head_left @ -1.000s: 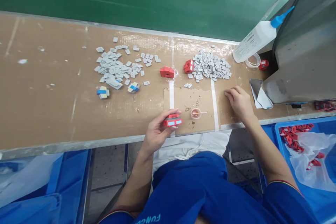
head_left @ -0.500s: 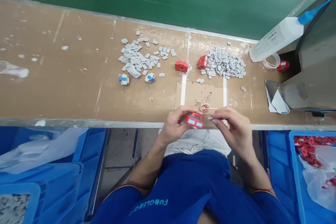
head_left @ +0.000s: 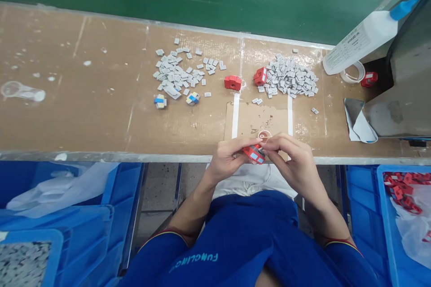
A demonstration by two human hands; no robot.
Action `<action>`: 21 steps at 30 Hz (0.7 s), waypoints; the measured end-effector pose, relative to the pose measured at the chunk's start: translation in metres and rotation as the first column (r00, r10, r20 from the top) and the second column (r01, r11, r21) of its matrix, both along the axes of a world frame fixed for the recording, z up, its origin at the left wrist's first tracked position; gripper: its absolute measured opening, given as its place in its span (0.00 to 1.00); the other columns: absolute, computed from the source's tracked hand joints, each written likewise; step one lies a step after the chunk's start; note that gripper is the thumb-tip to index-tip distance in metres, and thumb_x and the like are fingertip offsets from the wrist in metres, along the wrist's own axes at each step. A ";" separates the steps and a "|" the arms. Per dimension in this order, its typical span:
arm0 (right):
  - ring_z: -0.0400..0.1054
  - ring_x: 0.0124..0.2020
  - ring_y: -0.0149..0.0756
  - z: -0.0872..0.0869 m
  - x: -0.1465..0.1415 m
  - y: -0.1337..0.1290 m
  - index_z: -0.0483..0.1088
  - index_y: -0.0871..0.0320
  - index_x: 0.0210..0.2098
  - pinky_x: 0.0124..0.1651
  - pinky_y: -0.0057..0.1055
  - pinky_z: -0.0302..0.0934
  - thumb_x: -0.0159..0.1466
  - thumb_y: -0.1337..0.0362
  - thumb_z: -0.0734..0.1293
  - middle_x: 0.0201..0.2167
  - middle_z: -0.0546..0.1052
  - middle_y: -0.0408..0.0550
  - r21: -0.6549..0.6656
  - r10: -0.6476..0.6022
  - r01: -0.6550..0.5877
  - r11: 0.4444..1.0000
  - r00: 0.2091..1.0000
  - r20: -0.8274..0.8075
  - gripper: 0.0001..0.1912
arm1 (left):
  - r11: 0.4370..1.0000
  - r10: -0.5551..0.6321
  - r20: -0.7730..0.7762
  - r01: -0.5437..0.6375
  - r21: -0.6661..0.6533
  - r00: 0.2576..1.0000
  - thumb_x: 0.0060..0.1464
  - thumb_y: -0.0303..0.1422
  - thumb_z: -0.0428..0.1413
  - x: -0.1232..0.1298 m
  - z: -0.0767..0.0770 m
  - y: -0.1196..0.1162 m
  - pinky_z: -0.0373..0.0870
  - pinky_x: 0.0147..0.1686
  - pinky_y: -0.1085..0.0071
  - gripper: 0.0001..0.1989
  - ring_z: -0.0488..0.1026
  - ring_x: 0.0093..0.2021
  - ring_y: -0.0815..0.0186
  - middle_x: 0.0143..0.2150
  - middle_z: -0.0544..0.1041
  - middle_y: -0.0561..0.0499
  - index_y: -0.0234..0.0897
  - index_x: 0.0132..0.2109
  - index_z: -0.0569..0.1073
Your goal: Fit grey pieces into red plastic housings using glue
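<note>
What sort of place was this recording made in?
Probably a factory small-parts assembly line: a long cardboard-covered workbench holds heaps of small grey pieces, a blue-capped glue bottle stands at its far end, and a blue crate holds red parts.

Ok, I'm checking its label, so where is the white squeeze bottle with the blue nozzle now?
The white squeeze bottle lies at the bench's far right in the head view, beside the metal housing, just behind a tape ring.
</note>
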State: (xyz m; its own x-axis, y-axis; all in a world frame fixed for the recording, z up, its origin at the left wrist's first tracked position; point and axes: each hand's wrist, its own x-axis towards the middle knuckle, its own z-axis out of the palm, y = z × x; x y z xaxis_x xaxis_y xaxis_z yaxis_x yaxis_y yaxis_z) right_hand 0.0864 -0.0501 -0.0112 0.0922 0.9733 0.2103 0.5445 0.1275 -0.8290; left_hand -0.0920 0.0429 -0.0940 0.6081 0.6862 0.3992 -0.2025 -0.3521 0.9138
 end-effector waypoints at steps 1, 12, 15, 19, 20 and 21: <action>0.75 0.40 0.31 0.001 -0.002 0.001 0.73 0.58 0.40 0.44 0.25 0.68 0.71 0.73 0.67 0.38 0.78 0.46 -0.006 -0.001 0.001 1.000 1.000 0.018 0.06 | 1.000 0.002 -0.012 -0.001 0.021 1.000 0.60 0.26 0.66 -0.001 0.000 0.001 0.81 0.45 0.76 0.21 0.86 0.45 0.65 0.50 0.87 0.44 0.43 0.60 0.81; 0.59 0.30 0.29 -0.001 -0.012 0.003 0.67 0.58 0.34 0.34 0.28 0.57 0.75 0.71 0.62 0.32 0.66 0.43 -0.036 0.038 -0.031 0.999 0.976 0.213 0.11 | 0.985 -0.011 -0.123 0.032 0.168 0.992 0.62 0.22 0.62 -0.011 0.008 0.014 0.83 0.49 0.73 0.21 0.86 0.49 0.63 0.52 0.87 0.45 0.42 0.60 0.80; 0.58 0.29 0.29 0.000 -0.010 0.003 0.68 0.58 0.33 0.33 0.28 0.56 0.74 0.72 0.62 0.31 0.66 0.43 -0.035 0.041 -0.035 0.999 0.979 0.201 0.12 | 0.979 -0.058 -0.145 0.085 0.187 0.988 0.61 0.19 0.61 -0.013 0.014 0.017 0.83 0.50 0.72 0.24 0.86 0.50 0.62 0.52 0.87 0.45 0.42 0.61 0.80; 0.70 0.34 0.30 -0.004 -0.009 0.007 0.74 0.58 0.37 0.37 0.27 0.65 0.71 0.72 0.69 0.32 0.75 0.44 -0.007 -0.005 0.005 1.000 0.999 -0.050 0.06 | 0.981 -0.063 -0.099 0.080 0.176 0.993 0.61 0.20 0.63 -0.013 0.020 0.022 0.82 0.50 0.72 0.25 0.86 0.50 0.62 0.52 0.87 0.45 0.44 0.62 0.79; 0.73 0.37 0.31 -0.007 -0.010 0.007 0.75 0.57 0.38 0.39 0.27 0.67 0.70 0.71 0.71 0.34 0.77 0.45 -0.003 -0.037 0.037 0.999 0.991 -0.129 0.04 | 0.985 -0.055 -0.070 0.066 0.161 0.996 0.61 0.21 0.63 -0.012 0.020 0.022 0.82 0.50 0.72 0.25 0.86 0.50 0.63 0.53 0.86 0.44 0.45 0.63 0.79; 0.75 0.39 0.32 -0.009 -0.011 0.008 0.77 0.57 0.40 0.41 0.28 0.70 0.69 0.71 0.71 0.36 0.79 0.45 0.002 -0.075 0.077 0.997 0.979 -0.191 0.04 | 0.988 -0.053 -0.040 0.058 0.140 0.998 0.61 0.22 0.64 -0.011 0.019 0.022 0.82 0.50 0.72 0.25 0.85 0.51 0.63 0.53 0.86 0.43 0.45 0.63 0.78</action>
